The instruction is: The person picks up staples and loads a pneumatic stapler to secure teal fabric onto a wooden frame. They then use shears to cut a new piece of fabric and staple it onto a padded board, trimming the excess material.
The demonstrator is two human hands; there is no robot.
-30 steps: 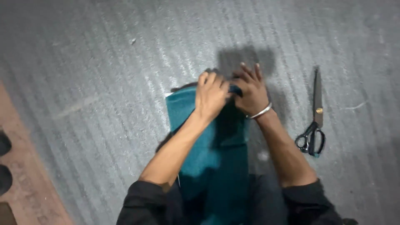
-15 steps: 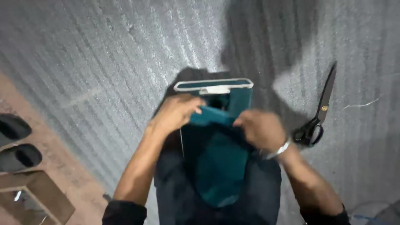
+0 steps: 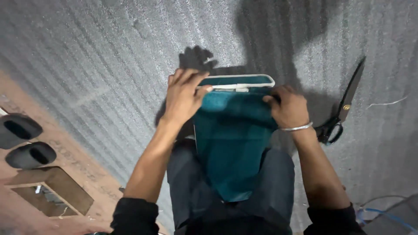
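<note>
Cloth: teal fabric piece (image 3: 230, 143) with a white-edged top band, draped over the lap, top edge on the grey mat (image 3: 87, 52).
Left hand (image 3: 183, 98): fingers closed on the band's left end.
Right hand (image 3: 289, 106): pinching the right end.
Doing it well: judged, keep both corners level and taut.
Nearby: black scissors (image 3: 344, 106) on the right; dark slippers (image 3: 24, 141) far left.
</note>
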